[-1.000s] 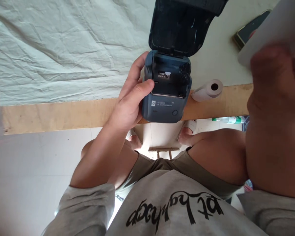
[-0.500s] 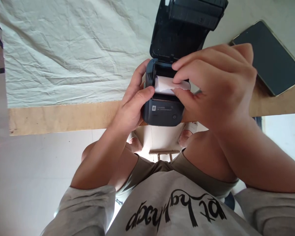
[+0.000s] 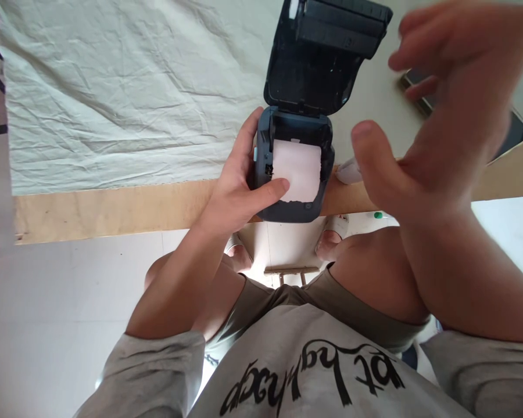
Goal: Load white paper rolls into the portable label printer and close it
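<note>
A dark portable label printer (image 3: 265, 130) sits at the table's edge with its lid (image 3: 314, 75) swung up and back. My left hand (image 3: 239, 180) is wrapped round the printer's left side. Its thumb presses on the white paper (image 3: 298, 165), whose loose end lies over the printer's front, with a ragged lower edge. To the right, my right hand (image 3: 440, 116) is raised away from the printer, blurred, with its fingers apart and nothing in them. It covers part of a dark-screened phone (image 3: 512, 136) on the table.
Creased pale cloth (image 3: 113, 98) spreads over the left of the table, above its bare wooden edge (image 3: 113, 212). A small whitish object (image 3: 349, 172) lies by the edge, right of the printer. My legs are below, with a wooden stool part (image 3: 291, 270) between them.
My right hand has let go of the paper and moved up and right. The paper's end now lies forward over the printer's front, under my left thumb.
</note>
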A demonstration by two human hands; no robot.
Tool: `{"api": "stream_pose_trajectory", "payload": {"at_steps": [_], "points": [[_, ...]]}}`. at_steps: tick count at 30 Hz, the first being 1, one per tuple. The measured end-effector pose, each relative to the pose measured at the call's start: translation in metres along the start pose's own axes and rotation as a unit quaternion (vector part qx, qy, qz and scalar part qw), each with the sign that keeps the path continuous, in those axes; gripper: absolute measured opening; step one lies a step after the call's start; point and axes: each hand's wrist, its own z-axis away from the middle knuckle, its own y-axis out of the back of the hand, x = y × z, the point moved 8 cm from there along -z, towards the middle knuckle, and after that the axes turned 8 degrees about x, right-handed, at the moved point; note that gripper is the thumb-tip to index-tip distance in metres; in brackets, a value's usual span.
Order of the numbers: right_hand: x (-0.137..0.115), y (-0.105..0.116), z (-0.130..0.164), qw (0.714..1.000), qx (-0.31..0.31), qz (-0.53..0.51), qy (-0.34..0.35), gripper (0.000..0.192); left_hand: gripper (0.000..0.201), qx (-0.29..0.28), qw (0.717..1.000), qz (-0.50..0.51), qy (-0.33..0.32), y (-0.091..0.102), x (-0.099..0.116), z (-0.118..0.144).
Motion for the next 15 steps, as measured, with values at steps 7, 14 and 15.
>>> {"api": "stream_pose_trajectory", "payload": {"at_steps": [7,14,15], "points": [[0.02,0.0,-0.001,0.98,0.047,-0.156,-0.112,0.027,0.083,0.008,1.0,0.003,-0.016,0.005,-0.005,-0.004],[0.02,-0.013,0.002,0.99,-0.042,-0.118,-0.071,0.024,0.065,0.027,0.999,0.034,0.0,0.001,0.002,0.0],[0.018,-0.016,0.004,0.99,-0.063,-0.107,-0.064,0.026,0.054,0.042,0.999,0.033,0.008,0.002,0.004,0.001]]}}
